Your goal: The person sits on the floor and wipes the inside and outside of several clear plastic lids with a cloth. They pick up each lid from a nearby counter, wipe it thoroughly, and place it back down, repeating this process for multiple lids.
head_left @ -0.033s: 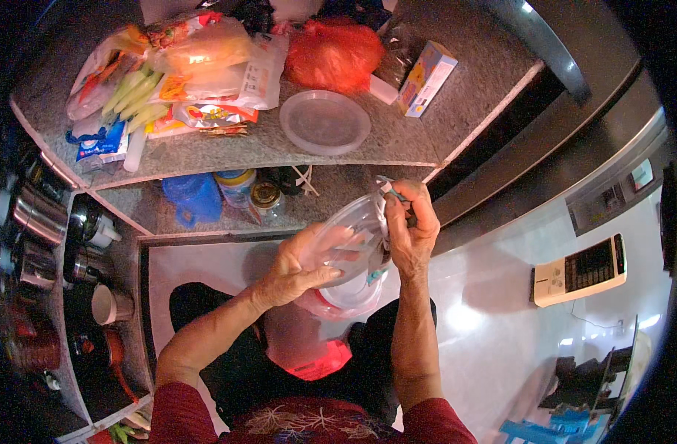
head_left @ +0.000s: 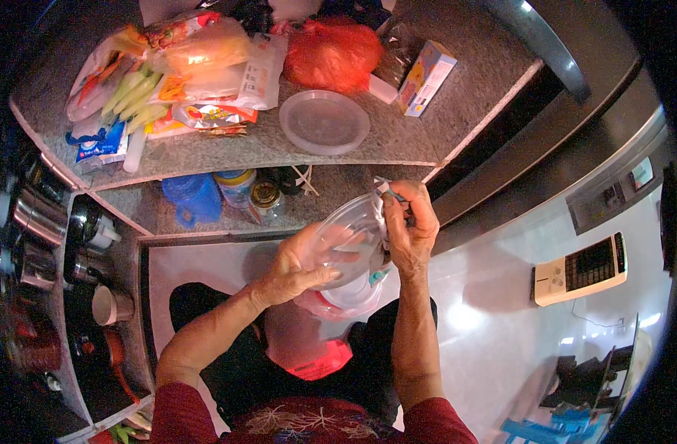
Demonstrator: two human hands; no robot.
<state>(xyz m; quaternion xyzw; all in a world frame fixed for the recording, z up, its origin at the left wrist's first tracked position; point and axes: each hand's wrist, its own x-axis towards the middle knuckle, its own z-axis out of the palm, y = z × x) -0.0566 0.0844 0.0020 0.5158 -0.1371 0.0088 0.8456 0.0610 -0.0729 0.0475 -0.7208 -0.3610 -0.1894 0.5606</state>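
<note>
- Item in hand: a clear, round, thin-walled plastic container (head_left: 349, 240), held in front of the body below the edge of the grey speckled stone counter (head_left: 427, 140).
- Left hand (head_left: 298, 268): fingers spread, palm cupped against the container's side wall.
- Right hand (head_left: 411, 228): fingers curled shut, pinching the container's rim together with what appears to be a small utensil or a strip of film; the view is poor there.
- Handling judgement: light, flexible, slick, and likely to buckle under a hard squeeze. Best held by the stiffer rim, with a palm supporting the wall or base.
- Nearby: a matching clear round lid (head_left: 324, 120) lies on the counter, well apart.
- Below the container hangs a pink translucent plastic bag (head_left: 309, 348).
</note>
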